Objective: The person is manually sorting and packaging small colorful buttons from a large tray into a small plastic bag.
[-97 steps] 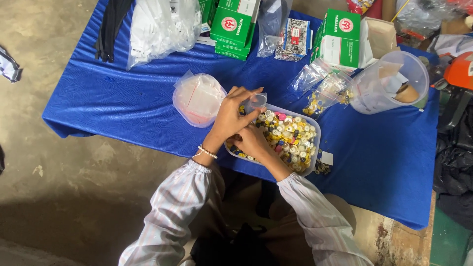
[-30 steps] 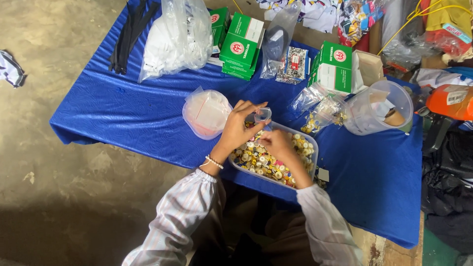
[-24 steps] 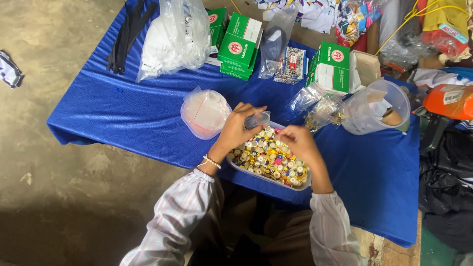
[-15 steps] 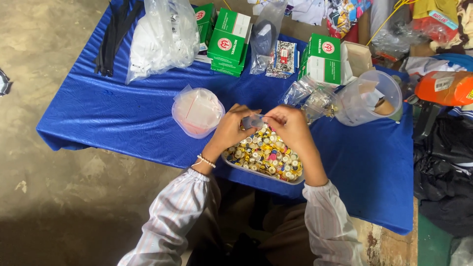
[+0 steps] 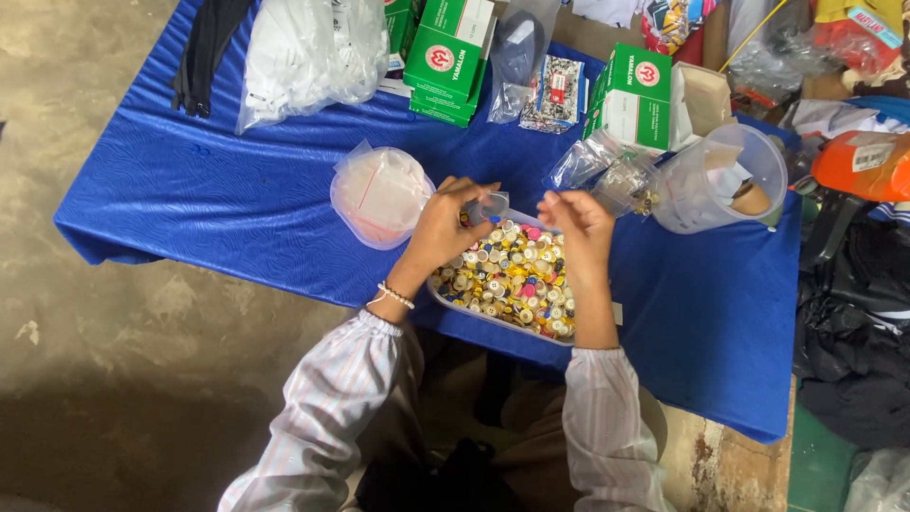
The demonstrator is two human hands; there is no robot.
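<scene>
A clear rectangular tray [image 5: 444, 295] full of small colourful caps [image 5: 507, 277] sits on the blue tablecloth [image 5: 218, 209] at its near edge. My left hand [image 5: 441, 228] is raised over the tray's far left corner and grips a small clear plastic bag [image 5: 490, 206] by its top. My right hand [image 5: 576, 226] hovers over the tray's far right side, its fingertips pinched together and pointing toward the small bag. Whatever is between those fingertips is too small to see. A short gap separates the two hands.
A round clear bag of pale pinkish pieces [image 5: 379, 194] lies left of the tray. A clear plastic jug [image 5: 720, 180] and small clear bags [image 5: 607, 171] stand at the right. Green boxes [image 5: 450, 52], white bags [image 5: 303, 47] and black straps [image 5: 204, 47] line the back. Concrete floor lies left.
My right hand has lifted out of the caps in the tray and come up toward the small bag in my left hand. The left hand has kept its hold.
</scene>
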